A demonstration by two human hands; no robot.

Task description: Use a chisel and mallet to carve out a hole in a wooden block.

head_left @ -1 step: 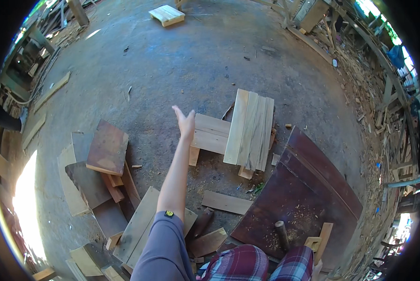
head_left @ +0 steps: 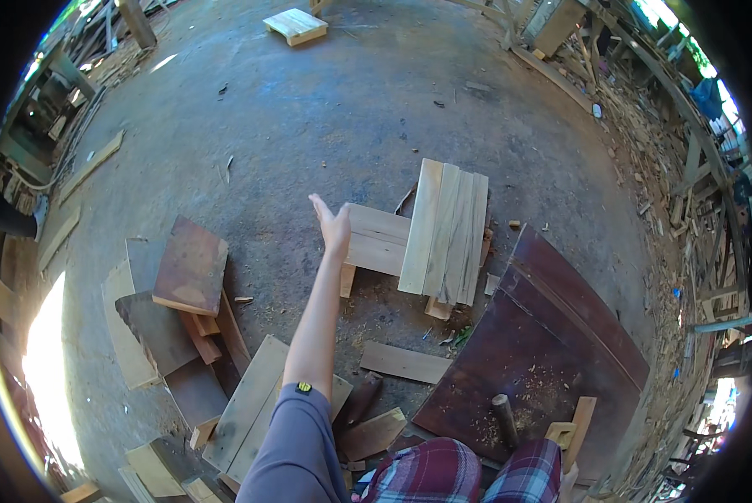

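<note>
The left hand (head_left: pixel 334 230) is open, fingers straight and thumb spread, pointing away from the body and empty as far as shows – whether its thumb side touches the board (head_left: pixel 379 240) I cannot tell. The board lies just to the right of the hand, its left end beside the thumb and wrist, its long axis running crosswise, roughly square to the forearm. Its right end goes under the panel (head_left: pixel 445 232), whose slats run away from the person, leaning slightly right at the far end. The left hand is the nearer one – no right hand can be made out. A wood block (head_left: pixel 347 280) shows below the board's left corner. Nearer the knees, a plank (head_left: pixel 405 362) lies on the floor (head_left: pixel 292 134), beside the dark sheet (head_left: pixel 497 360)
</note>
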